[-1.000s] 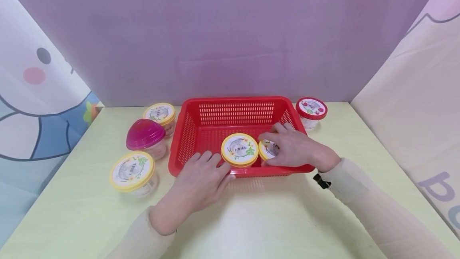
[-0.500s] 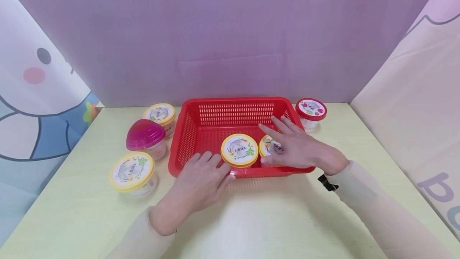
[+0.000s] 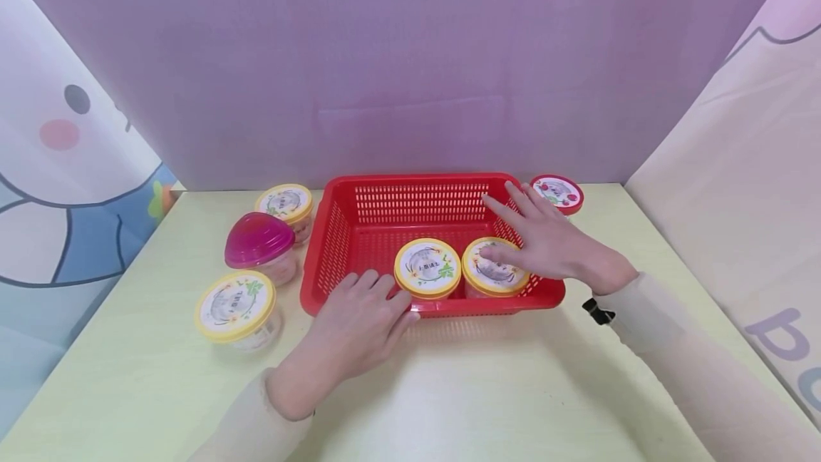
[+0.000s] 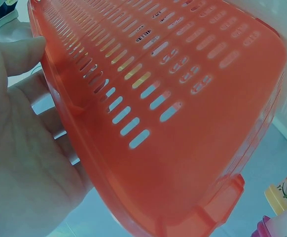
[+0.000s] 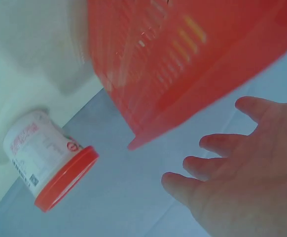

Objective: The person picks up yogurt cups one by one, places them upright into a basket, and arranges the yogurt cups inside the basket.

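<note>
Loading, apparently: left hand grips the basket by its near rim; two yellow-lidded tubs sit inside. Right hand, empty, fingers spread, probably next needs the red-lidded tub outside.

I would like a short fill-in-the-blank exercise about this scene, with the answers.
Inside the rectangular red plastic basket stand ____ round yellow-lidded plastic tubs.
The bare hand gripping the basket's near rim is the person's ____ one.
Right of the basket stands a round plastic tub whose lid is ____.
Missing words: two; left; red.
</note>
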A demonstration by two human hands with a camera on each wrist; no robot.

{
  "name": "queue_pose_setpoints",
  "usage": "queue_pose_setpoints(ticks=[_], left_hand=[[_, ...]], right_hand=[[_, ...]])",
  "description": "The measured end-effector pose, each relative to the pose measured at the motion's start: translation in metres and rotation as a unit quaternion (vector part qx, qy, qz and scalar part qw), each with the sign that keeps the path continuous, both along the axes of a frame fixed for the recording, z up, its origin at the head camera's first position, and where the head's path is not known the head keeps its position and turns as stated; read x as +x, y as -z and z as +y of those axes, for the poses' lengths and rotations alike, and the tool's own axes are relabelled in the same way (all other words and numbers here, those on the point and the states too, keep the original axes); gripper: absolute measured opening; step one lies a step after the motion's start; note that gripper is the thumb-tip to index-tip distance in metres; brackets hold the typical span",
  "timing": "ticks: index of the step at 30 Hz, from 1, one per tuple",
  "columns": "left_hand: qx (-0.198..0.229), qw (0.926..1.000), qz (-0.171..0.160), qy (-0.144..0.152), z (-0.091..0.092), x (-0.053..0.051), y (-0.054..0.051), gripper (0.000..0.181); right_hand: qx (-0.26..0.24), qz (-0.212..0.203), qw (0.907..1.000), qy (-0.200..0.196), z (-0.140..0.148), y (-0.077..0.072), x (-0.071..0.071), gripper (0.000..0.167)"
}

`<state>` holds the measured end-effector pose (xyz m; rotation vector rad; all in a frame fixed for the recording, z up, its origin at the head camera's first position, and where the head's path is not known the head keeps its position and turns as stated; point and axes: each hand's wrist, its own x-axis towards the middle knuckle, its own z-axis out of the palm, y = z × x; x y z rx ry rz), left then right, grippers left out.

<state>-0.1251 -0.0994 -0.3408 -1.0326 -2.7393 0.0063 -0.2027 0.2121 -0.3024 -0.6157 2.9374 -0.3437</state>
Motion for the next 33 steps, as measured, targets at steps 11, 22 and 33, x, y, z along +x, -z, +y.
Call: queue_pose_setpoints(ticks=[11, 22, 33], left_hand=[[0.001, 0.9999, -0.011, -0.004, 0.0, 0.0, 0.0, 0.034], [0.008, 1.0, 0.001, 0.001, 0.0, 0.0, 0.0, 0.031], [0.004, 0.9999, -0.009, -0.003, 0.001, 0.0, 0.0, 0.033]], right_hand=[[0.001, 0.024, 0.9993, 0.029, 0.017, -0.005, -0.017, 0.092], [-0.016, 0.016, 0.9974, 0.068, 0.029, -0.007, -0.039, 0.089], [-0.007, 0.016, 0.9954, 0.094, 0.044, -0.007, -0.056, 0.087]])
